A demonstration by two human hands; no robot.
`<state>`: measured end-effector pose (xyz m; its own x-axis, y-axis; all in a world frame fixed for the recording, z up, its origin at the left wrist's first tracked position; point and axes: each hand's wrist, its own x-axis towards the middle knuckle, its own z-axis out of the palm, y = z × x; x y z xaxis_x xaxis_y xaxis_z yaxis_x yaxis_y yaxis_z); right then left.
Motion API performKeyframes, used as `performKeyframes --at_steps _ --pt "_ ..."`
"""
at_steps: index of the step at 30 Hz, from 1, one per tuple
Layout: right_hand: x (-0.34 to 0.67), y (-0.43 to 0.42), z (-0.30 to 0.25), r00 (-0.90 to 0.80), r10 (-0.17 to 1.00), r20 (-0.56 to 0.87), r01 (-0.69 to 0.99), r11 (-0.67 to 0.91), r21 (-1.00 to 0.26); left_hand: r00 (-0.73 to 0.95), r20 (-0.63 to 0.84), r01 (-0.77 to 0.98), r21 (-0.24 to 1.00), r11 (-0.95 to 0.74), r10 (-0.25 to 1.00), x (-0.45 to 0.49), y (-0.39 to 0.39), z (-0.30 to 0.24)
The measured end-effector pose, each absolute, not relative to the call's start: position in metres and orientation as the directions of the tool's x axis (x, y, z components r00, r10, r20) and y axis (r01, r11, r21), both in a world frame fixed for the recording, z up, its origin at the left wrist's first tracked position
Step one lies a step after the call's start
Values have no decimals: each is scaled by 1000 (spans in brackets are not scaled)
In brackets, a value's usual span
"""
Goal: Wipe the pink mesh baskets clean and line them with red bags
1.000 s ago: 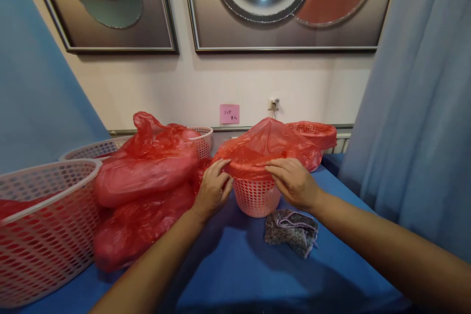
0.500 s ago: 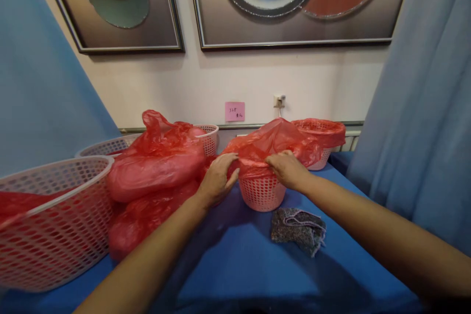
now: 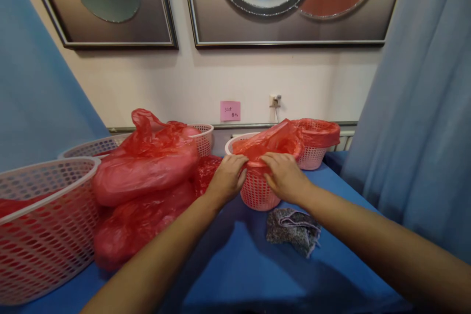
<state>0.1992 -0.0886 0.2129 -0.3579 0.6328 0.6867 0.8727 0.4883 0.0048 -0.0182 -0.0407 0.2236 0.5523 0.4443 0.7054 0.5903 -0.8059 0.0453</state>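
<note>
A small white perforated plastic basket [image 3: 257,196] stands upright on the blue-covered table, lined with a thin red plastic bag [image 3: 277,140]. My left hand [image 3: 228,176] curls its fingers over the near left of the rim, gripping the bag's edge there. At the near right, my right hand [image 3: 286,175] has its fingers bent over the same rim and bag. At the back left the basket's white rim shows bare, while the bag bunches up toward the right. Just in front of the basket lies a folded grey cloth [image 3: 292,230].
Stuffed red bags [image 3: 147,171] are piled at left beside a large white basket [image 3: 47,230]. Behind stand another white basket [image 3: 204,140] and a red-lined basket [image 3: 314,149]. Blue curtains [image 3: 415,108] hang at both sides. A pink note [image 3: 230,111] is on the wall.
The bag has come off the rim's left and back, baring white plastic, and gathered toward the right. Both hands stay at the near rim, now with fingers hooked further over it.
</note>
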Motion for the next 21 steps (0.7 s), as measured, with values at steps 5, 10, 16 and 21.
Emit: performKeyframes --at_steps 5,10,16,21 --pt "159 -77 203 -279 674 684 920 392 -11 380 744 552 294 -780 550 -24 -45 223" --pt "164 -68 201 -221 691 689 954 299 6 46 687 516 605 -606 725 -39 -35 243" --pt "168 -69 204 -205 721 662 965 261 15 151 593 517 635 -574 791 -18 -26 269" --pt "166 -68 205 -201 725 659 968 252 19 145 469 175 855 -489 871 17 -20 277"
